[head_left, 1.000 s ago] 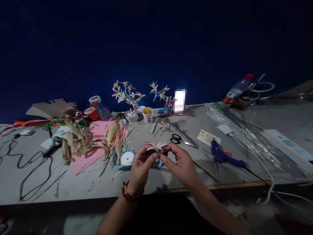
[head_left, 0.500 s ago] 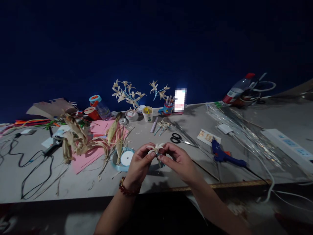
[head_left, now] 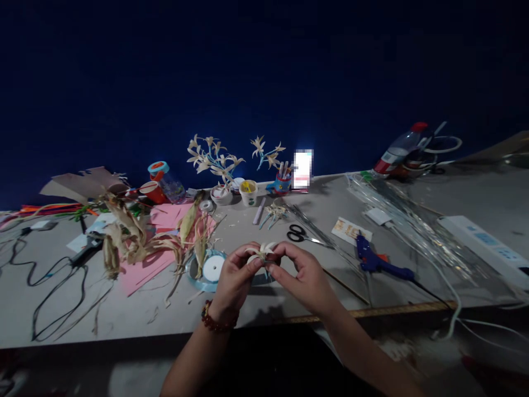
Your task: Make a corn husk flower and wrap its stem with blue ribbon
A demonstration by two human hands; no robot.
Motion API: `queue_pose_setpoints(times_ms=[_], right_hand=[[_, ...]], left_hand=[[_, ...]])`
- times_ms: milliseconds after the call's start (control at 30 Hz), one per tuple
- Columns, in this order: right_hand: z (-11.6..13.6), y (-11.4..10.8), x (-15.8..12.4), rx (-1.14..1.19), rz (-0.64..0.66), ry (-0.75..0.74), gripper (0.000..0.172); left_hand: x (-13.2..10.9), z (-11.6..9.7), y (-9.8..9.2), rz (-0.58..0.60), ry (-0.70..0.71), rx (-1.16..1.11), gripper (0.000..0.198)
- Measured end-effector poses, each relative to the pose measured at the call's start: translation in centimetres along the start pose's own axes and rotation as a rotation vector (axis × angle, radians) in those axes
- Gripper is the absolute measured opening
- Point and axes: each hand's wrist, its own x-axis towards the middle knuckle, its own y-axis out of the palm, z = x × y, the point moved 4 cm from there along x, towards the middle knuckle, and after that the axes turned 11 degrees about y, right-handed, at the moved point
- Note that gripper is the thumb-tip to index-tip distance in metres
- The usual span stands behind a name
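Between my two hands, above the front of the table, is a pale corn-husk flower [head_left: 263,252] with its petals spread upward. My left hand [head_left: 239,270] pinches its base from the left, thumb and fingers closed. From the other side my right hand [head_left: 298,271] grips the flower's base between thumb and fingertips. The stem below is mostly hidden by my thumbs. Just left of my left hand lies a roll of light blue ribbon [head_left: 213,268]. Beyond my hands are black-handled scissors [head_left: 297,233] and a few small finished flowers [head_left: 274,212] with blue stems.
Dried corn husks [head_left: 128,237] lie on pink paper [head_left: 138,278] at left. A blue glue gun [head_left: 382,264], thin wires [head_left: 343,251] and a power strip [head_left: 483,242] occupy the right. Flower branches [head_left: 215,160], cups [head_left: 248,194] and a lit phone [head_left: 303,170] stand along the wall.
The flower has tilted slightly to the left between my fingers, and less of its stem shows below my hands. Both hands keep their hold; the whole view has shifted a little.
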Motion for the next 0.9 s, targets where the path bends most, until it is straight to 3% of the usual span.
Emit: queue_pose_setpoints(times_ms=[200,433,733,900], right_hand=[[0.9,-0.1,-0.3,-0.112,-0.122,-0.153,0.006],[1.2,0.1,-0.5,-0.176,-0.111,-0.198,0.008],[1.2,0.2,-0.8,-0.156,0.027,-0.081,0.005],[1.1,0.2,-0.7,-0.094,0.058,-0.018,0.007]], left_hand=[[0.0,-0.1,0.2,-0.014,-0.020,-0.043,0.029],[-0.1,0.3,0.2,0.022,-0.041,-0.081,0.029],[0.2,0.2,0.0,0.037,-0.027,-0.058,0.026],[0.2,0.3,-0.1,-0.022,-0.045,-0.056,0.031]])
